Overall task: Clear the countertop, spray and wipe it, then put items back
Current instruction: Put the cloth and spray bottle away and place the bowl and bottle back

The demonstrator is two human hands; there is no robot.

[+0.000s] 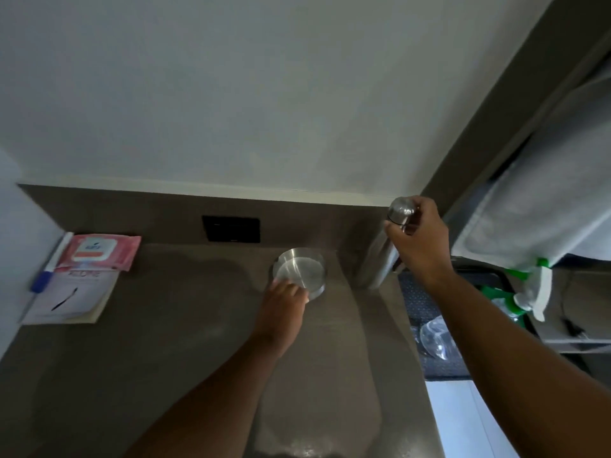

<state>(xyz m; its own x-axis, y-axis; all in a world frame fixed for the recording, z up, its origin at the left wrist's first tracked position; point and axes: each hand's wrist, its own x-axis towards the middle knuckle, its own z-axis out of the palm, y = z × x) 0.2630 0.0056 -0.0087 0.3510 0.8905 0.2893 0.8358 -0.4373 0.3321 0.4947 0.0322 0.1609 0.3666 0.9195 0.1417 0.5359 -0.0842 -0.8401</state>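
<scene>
One steel bottle (380, 252) stands at the worktop's (185, 325) back right corner, right hand (420, 239) gripping its cap. Left hand (284, 305) grips one steel tin (299, 271); contents unseen. One wipes pack (101, 251) tops one notebook (72, 297) back left.

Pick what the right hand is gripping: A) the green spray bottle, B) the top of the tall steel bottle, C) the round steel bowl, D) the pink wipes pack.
B: the right hand wraps the cap end of the steel bottle standing at the counter's right edge.
</scene>
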